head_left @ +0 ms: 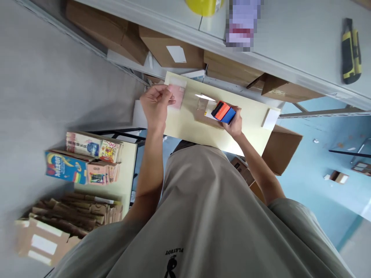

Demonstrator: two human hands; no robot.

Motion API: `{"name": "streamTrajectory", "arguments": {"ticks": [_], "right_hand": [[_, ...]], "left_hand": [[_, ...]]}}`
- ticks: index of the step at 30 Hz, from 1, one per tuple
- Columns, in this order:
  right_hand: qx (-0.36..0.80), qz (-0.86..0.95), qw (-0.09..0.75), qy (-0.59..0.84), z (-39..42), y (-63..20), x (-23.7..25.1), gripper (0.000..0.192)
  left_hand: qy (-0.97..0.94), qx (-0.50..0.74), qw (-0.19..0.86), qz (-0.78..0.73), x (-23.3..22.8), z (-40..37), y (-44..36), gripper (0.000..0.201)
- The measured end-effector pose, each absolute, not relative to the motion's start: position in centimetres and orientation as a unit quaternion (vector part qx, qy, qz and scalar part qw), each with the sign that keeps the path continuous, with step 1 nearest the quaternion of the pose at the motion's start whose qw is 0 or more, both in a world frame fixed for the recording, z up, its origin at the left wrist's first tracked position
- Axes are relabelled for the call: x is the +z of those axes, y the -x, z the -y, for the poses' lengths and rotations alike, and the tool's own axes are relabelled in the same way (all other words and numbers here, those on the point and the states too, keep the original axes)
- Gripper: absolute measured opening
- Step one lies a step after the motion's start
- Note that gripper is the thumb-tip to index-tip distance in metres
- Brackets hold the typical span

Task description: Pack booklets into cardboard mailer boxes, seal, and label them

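Note:
My left hand (158,102) is over the left end of a pale yellow tabletop (249,135), its thumb and fingers pinched at the edge of a pink sheet (177,94). Whether that sheet is paper or film is hard to tell. Farther right, my right hand (234,122) grips a box-shaped orange and blue thing with a black end (223,112); its kind does not show. Beneath and left of it lies a flat brown package with a shiny clear surface (200,116). Part of this package is hidden by the orange and blue thing.
Cardboard boxes (174,52) stand under a grey shelf (278,58), which bears a yellow-black utility knife (351,54) and a yellow tape roll (204,5). A white box (271,119) sits at the tabletop's right end. Folded cartons (66,166) fill a stand at left.

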State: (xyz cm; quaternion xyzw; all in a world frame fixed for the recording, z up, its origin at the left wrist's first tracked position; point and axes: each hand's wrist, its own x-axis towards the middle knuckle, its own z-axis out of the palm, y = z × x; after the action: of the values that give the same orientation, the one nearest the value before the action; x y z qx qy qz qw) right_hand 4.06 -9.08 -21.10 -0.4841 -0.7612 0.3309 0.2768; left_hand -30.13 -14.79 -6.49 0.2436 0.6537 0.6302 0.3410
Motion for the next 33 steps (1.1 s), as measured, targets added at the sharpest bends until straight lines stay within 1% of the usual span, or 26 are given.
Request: {"name": "streamTrajectory", "arguments": {"ticks": [4,7,10,13,18,20,22,24,29,33], "right_hand": [[0.287,0.766,0.283,0.501,10.2,-3.3,-20.8,0.05],[0.229,0.751,0.285,0.55,10.7,-2.9,-19.9,0.05],[0.19,0.71,0.266,0.624,11.3,-2.3,-18.4,0.051],[0.21,0.648,0.268,0.681,12.1,-1.0,-16.4,0.052],[0.262,0.551,0.325,0.722,12.5,0.4,-14.1,0.062],[0.243,0.547,0.345,0.723,12.3,0.2,-13.9,0.063],[0.209,0.566,0.342,0.721,12.1,-0.3,-13.9,0.06],[0.198,0.581,0.325,0.719,12.0,-0.7,-13.9,0.058],[0.246,0.555,0.306,0.733,12.4,-0.2,-13.4,0.061],[0.272,0.551,0.289,0.734,12.7,0.6,-12.9,0.06]], "left_hand": [[-0.215,0.652,0.339,-0.643,-7.3,15.2,30.5,0.031],[-0.201,0.65,0.349,-0.645,-7.7,15.6,30.8,0.029],[-0.19,0.649,0.373,-0.636,-8.4,15.6,31.2,0.032],[-0.162,0.646,0.406,-0.626,-9.8,14.9,31.5,0.035],[-0.138,0.579,0.523,-0.61,-14.1,13.6,29.9,0.045],[-0.117,0.573,0.564,-0.582,-16.1,13.3,28.4,0.047],[-0.088,0.567,0.591,-0.567,-17.7,13.1,26.8,0.049],[-0.066,0.558,0.603,-0.566,-18.9,13.1,25.5,0.049],[-0.055,0.548,0.605,-0.575,-20.4,13.7,24.4,0.045],[-0.043,0.552,0.597,-0.581,-21.2,14.2,24.3,0.046]]}}
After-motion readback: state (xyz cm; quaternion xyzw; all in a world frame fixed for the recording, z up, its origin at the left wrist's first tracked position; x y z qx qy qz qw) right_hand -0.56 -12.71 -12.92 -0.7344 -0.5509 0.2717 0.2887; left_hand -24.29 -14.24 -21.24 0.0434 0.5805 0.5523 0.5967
